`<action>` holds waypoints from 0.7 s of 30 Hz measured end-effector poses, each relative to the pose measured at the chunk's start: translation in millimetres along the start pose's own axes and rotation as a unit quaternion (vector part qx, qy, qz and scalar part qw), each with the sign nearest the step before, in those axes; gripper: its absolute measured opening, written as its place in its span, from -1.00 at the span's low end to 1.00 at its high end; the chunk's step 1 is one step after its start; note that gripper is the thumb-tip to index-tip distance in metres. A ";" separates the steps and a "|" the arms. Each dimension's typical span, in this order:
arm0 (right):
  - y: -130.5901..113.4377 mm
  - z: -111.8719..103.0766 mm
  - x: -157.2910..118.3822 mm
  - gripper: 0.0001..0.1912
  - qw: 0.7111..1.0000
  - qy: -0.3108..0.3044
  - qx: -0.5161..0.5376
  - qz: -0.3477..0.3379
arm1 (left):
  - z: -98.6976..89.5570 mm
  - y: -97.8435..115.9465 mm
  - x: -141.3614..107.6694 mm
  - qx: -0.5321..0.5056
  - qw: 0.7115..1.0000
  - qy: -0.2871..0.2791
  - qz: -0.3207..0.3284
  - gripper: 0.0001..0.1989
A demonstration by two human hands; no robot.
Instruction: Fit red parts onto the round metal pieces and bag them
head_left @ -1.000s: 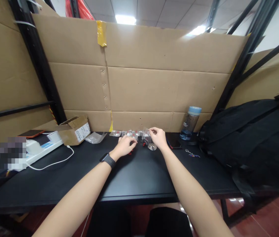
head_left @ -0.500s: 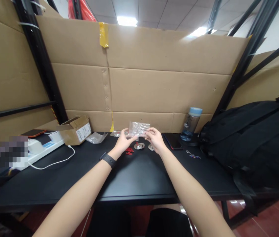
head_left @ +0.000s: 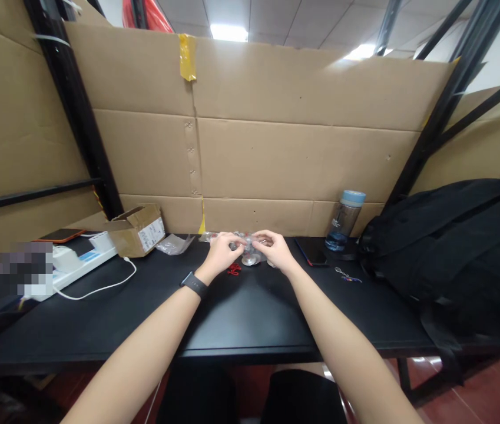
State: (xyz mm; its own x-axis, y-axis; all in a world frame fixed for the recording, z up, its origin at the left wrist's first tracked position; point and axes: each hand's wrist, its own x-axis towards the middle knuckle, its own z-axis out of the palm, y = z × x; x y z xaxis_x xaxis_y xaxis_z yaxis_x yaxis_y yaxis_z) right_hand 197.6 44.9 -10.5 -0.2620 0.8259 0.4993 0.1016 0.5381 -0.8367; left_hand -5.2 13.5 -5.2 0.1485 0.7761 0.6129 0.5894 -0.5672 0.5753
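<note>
A small clear plastic bag [head_left: 250, 242] is pinched between my two hands, low over the far part of the black table. My left hand [head_left: 223, 251], with a dark watch on the wrist, is closed on the bag's left side. On its right side the fingers of my right hand [head_left: 275, 249] are closed. Shiny round metal discs [head_left: 251, 259] lie just below the bag, and others are partly hidden by my right hand. A red cord [head_left: 234, 269] rests beside my left hand. Behind that hand a clear packet [head_left: 207, 237] is partly covered.
To the left are an open cardboard box [head_left: 137, 231], a crumpled plastic bag [head_left: 174, 244] and a white power strip [head_left: 82, 265] with a cable. Rightward stand a phone [head_left: 312, 253], a bottle [head_left: 344, 221], a small charm with a cord [head_left: 348, 275] and a black backpack [head_left: 448, 253]. Cardboard walls the back.
The plastic bag, upright and flat between my hands before, is now lower and tipped down near the discs. My fingers have drawn closer together and curled more.
</note>
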 end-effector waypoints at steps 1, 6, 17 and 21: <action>0.0 0.8 -0.3 -0.69 1.000 -0.003 0.003 0.005 | -0.5 0.9 -0.5 0.005 1.000 0.003 0.007 -0.86; -3.0 1.9 -2.2 -0.71 0.998 0.019 0.045 0.033 | 5.4 -7.1 0.2 -0.088 0.995 0.016 -0.047 -0.72; 0.2 0.8 -0.4 -0.78 0.997 0.058 -0.006 0.058 | -8.2 4.8 -2.5 0.096 0.992 0.066 -0.053 -0.73; -1.3 1.9 -1.0 -0.77 0.989 0.120 0.022 0.081 | -12.3 18.3 -5.1 0.185 0.982 0.033 0.019 -0.88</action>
State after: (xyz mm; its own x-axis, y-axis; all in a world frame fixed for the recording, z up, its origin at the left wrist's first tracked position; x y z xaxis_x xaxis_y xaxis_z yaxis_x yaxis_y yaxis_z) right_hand 195.9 43.0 -10.5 -0.0091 0.9199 0.3920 0.0801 0.3915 -0.9167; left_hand -4.8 -4.3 8.9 0.1320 0.7294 0.6713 0.8338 -0.4479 0.3227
